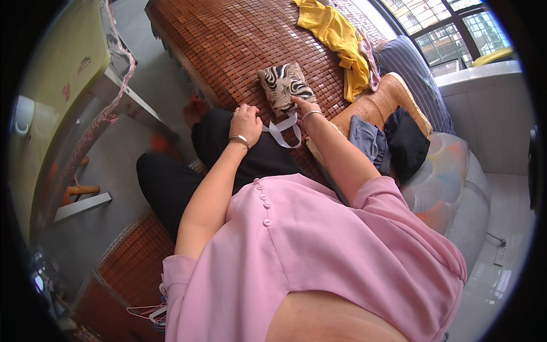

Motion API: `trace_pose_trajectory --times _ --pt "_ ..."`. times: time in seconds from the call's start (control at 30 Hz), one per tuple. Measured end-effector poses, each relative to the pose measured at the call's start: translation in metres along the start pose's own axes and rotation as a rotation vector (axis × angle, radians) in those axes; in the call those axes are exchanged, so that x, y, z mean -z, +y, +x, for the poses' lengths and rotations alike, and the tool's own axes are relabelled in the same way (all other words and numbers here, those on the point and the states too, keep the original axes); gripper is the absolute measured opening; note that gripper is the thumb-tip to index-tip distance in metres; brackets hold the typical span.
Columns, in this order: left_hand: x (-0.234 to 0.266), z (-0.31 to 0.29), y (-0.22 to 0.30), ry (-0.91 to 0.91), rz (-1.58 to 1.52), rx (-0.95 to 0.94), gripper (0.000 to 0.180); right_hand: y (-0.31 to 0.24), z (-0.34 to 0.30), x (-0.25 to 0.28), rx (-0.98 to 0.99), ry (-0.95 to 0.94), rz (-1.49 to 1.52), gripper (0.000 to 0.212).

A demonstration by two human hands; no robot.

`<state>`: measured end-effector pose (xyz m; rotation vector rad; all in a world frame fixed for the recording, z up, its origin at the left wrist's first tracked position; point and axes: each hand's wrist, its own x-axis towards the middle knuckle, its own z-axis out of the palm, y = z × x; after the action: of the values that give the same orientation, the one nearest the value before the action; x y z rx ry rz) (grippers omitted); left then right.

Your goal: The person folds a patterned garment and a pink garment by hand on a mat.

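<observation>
A small folded cloth bundle (279, 91), beige with black-and-white zebra swirls, lies on the brown tile-like mat in front of me. From its near edge a white ribbon (277, 134) hangs in a loop beside my knee. My left hand (246, 124), with a bracelet at the wrist, is closed above my dark-trousered knee, at the ribbon's left end; its fingertips are partly hidden. My right hand (305, 108) grips the bundle's near right corner, thumb on top, the other fingers mostly out of sight. The ribbon's upper end runs close under that hand.
Yellow clothing (336, 40) lies farther back on the mat (228, 40). To the right are an orange-brown woven pillow (373, 100), grey and black folded clothes (405, 139) and a striped cushion (413, 74). A pale green table (62, 62) holding a white mug (24, 115) stands left.
</observation>
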<state>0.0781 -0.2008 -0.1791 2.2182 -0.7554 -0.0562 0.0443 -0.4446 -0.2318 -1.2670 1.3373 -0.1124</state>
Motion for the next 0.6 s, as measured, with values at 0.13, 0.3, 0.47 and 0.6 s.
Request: trace_pose_trajectory --times 0.13,0.3,0.47,0.6 --pt "0.013 -0.002 -0.013 -0.014 -0.039 0.038 0.018 -0.027 -0.061 -0.028 -0.155 -0.129 0.38 0.032" --pt "0.011 0.006 -0.01 -0.08 -0.269 0.155 0.023 -0.025 -0.039 -0.015 -0.271 -0.193 0.625 0.026" --pt "0.01 0.026 -0.021 -0.128 -0.789 0.47 0.047 -0.034 -0.06 -0.018 -0.304 -0.479 0.797 0.032" --pt "0.008 0.044 0.002 -0.281 -1.59 0.741 0.052 -0.021 -0.071 -0.017 -0.22 -0.525 0.692 0.03"
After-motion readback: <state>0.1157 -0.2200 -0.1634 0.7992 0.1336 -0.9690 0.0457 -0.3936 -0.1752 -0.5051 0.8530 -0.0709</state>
